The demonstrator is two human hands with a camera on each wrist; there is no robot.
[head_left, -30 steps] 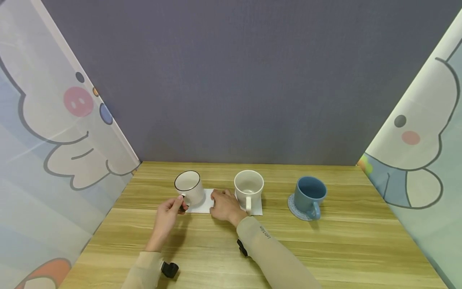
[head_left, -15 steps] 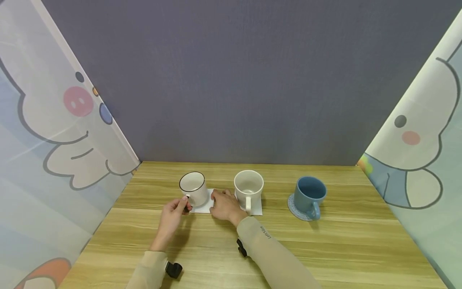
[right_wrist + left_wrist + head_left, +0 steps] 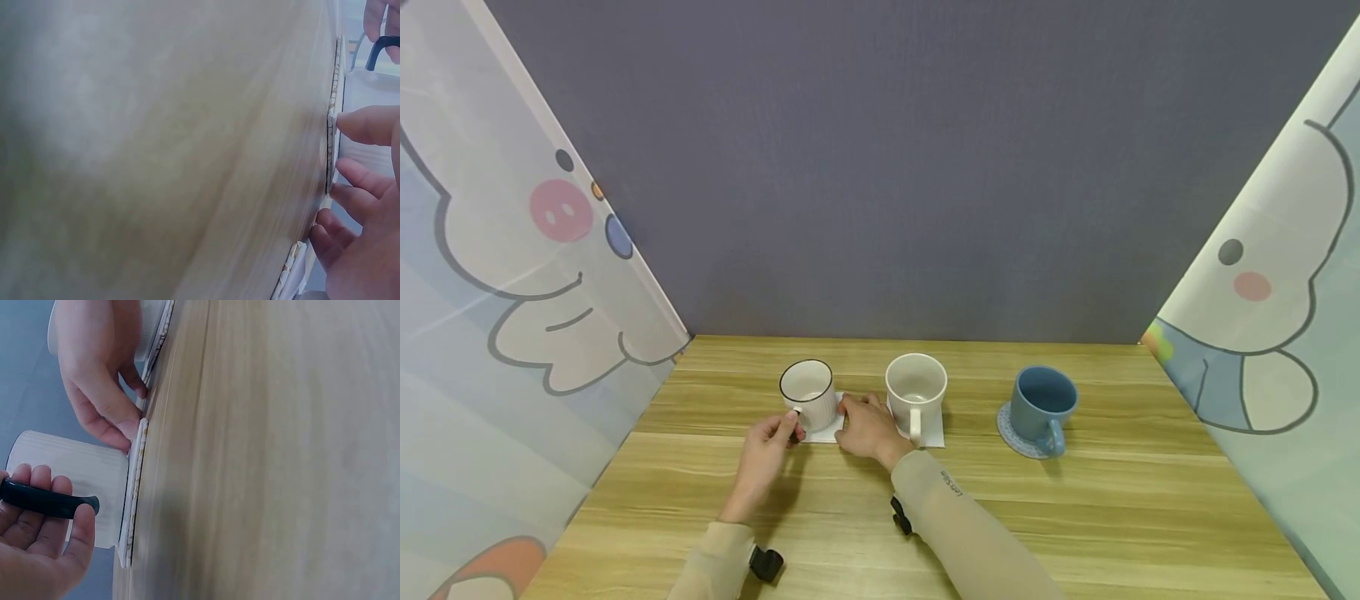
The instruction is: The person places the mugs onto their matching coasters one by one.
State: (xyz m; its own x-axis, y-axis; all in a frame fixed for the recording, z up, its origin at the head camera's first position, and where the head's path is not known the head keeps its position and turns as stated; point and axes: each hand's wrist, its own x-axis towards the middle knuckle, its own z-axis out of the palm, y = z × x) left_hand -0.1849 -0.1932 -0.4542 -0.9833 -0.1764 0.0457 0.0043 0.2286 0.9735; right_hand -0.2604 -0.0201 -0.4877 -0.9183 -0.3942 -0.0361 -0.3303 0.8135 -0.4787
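Observation:
My left hand (image 3: pixel 765 454) grips the dark handle (image 3: pixel 50 500) of a white mug (image 3: pixel 815 410) with a thin dark rim. The mug stands on a white square coaster (image 3: pixel 830 436), its base on or very near the surface. At the coaster's right side, my right hand (image 3: pixel 869 430) holds the edge between thumb and fingers, as the right wrist view shows. Just right of that hand is a cream mug (image 3: pixel 897 400) on another white square coaster (image 3: pixel 934 432), its handle toward me.
Farther right, a blue mug (image 3: pixel 1033 417) sits on a round pale-blue coaster (image 3: pixel 1011 437). The wooden table (image 3: pixel 1112 500) ends at a dark grey panel (image 3: pixel 910 208) behind. Printed cartoon sheets (image 3: pixel 1262 358) flank both sides.
The left hand has carried the white mug rightward and slightly toward me over the coaster, and the mug has become more upright. My right hand has stayed in place.

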